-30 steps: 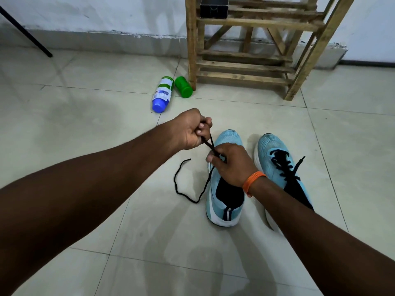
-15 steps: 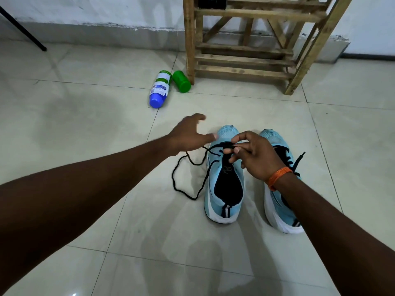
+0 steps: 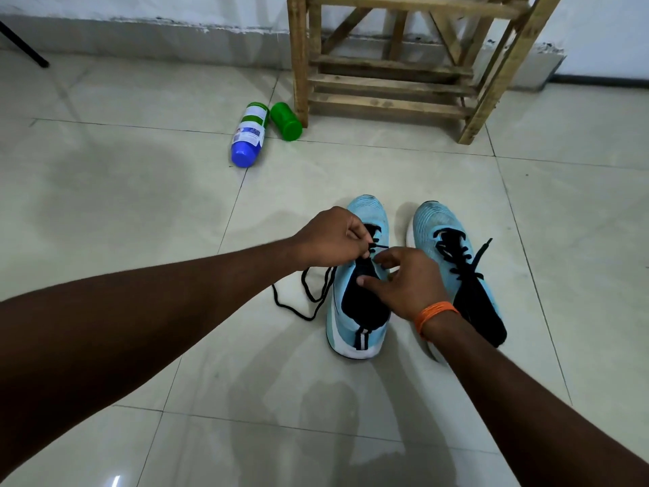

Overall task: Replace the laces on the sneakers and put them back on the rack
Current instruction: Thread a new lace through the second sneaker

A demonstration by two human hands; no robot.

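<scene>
While the blue-capped bottle (image 3: pixel 247 135) lay far left on the tiles, the left hand (image 3: pixel 330 239) pinched the black lace (image 3: pixel 313 297) at the eyelets of the half-laced sneaker (image 3: pixel 365 209)! Right hand (image 3: pixel 404 282) curled over its tongue, thumb pressing; gripping or not, couldn't tell. The laced sneaker (image 3: pixel 430 223) stood just beside, toes toward the wooden rack (image 3: pixel 386 82) beyond.

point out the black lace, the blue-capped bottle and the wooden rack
black lace (image 3: pixel 292 312), head view, on the slack loop lying on the floor
blue-capped bottle (image 3: pixel 250 133), head view, on its label
wooden rack (image 3: pixel 386 82), head view, on a low front slat
</scene>
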